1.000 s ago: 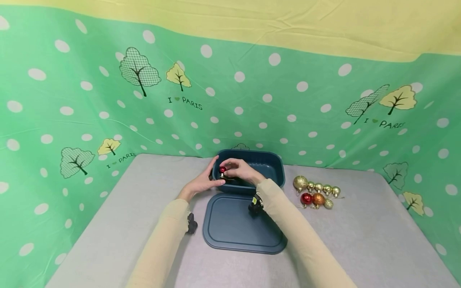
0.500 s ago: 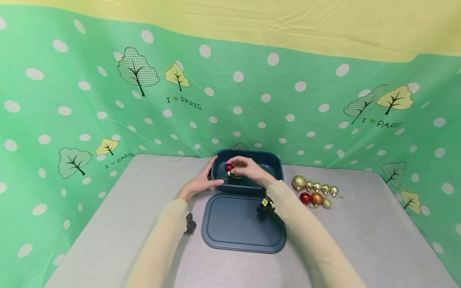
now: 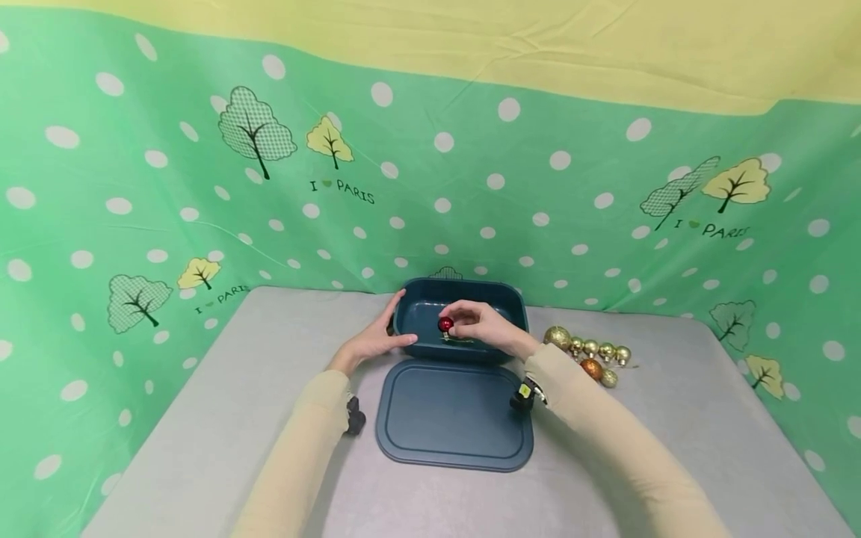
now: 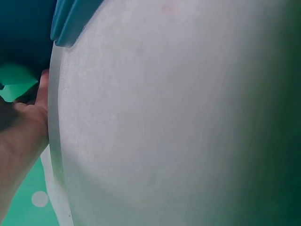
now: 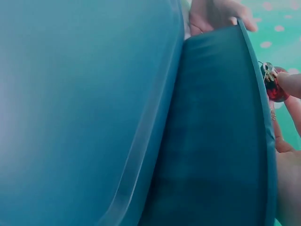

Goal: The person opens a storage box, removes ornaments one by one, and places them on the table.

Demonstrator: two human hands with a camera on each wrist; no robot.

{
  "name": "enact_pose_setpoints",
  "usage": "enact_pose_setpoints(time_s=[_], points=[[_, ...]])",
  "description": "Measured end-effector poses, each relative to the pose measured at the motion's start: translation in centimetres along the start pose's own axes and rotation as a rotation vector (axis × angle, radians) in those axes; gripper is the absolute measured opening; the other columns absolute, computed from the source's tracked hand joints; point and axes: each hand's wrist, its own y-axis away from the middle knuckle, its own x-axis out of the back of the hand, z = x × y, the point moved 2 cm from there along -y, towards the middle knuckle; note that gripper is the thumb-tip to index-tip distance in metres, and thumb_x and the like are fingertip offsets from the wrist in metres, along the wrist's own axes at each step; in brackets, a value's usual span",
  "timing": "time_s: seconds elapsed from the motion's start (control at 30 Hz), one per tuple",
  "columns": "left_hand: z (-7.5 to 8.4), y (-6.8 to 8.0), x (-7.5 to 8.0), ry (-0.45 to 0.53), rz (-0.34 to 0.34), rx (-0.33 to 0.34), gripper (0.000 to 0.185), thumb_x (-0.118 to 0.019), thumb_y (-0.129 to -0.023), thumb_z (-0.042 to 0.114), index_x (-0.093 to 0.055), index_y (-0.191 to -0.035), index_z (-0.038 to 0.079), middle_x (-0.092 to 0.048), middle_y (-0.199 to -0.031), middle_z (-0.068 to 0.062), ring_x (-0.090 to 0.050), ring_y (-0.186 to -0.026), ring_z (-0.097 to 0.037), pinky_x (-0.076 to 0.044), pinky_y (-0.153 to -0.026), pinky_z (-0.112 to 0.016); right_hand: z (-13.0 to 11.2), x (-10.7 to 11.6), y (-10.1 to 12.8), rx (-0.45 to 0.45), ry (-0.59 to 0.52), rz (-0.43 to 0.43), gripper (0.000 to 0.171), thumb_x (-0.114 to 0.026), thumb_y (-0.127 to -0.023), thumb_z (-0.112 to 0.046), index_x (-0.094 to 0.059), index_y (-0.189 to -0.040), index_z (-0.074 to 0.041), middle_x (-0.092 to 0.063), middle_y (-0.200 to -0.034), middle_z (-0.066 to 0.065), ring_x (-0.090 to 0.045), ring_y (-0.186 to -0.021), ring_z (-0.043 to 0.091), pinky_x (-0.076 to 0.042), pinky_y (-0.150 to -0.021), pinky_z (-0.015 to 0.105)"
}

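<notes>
A small shiny red Christmas bauble [image 3: 445, 324] with a gold cap and string is pinched between the thumb and fingers of my right hand [image 3: 479, 323]. It shows over the inside of a deep dark-blue container [image 3: 501, 288]. In the right wrist view, the bauble [image 5: 277, 89] appears above the container's rim, cap toward the camera. My left hand [image 3: 373, 340] holds the container's left end, thumb at the front side and fingers reaching to the back left corner. In the left wrist view, most of that hand [image 4: 28, 110] lies beyond the table edge line, its fingertips hidden.
The matching blue lid [image 3: 454, 415] lies flat on the grey table [image 3: 215, 418] right in front of the container. To the right sit a large gold glitter bauble [image 3: 557, 337], an orange bauble [image 3: 591, 368] and several small gold ones [image 3: 607, 351]. A patterned green cloth [image 3: 498, 224] hangs behind.
My right hand has moved right and slightly toward me, carrying the red bauble from the container's left end toward its middle. The sleeve now covers another red bauble on the table. My left hand stays put.
</notes>
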Motion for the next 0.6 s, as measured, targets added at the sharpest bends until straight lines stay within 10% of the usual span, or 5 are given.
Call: enact_pose_setpoints(time_s=[0.3,0.6], points=[[2.9,1.3,0.1,0.010,-0.038,0.000,0.099,-0.069,-0.088,0.016,0.002,-0.156,0.012,0.007,-0.159,-0.020,0.001,-0.143,-0.040,-0.010,-0.112,-0.059,-1.0,0.3,2.5,0.012,0.061,-0.021,0.034,-0.065,-0.091,-0.002,-0.059,-0.124,0.002,-0.061,-0.113,0.016,-0.061,-0.096,0.029,-0.053,-0.079,0.030],[0.0,-0.1,0.1,-0.015,-0.007,-0.004,0.100,-0.070,-0.089,0.020,0.003,-0.157,0.027,0.009,-0.160,-0.014,0.004,-0.144,-0.036,-0.006,-0.112,-0.058,-1.3,1.2,5.0,-0.010,0.070,0.001,0.033,-0.066,-0.091,-0.002,-0.061,-0.123,-0.001,-0.060,-0.111,0.014,-0.061,-0.095,0.026,-0.053,-0.080,0.032]])
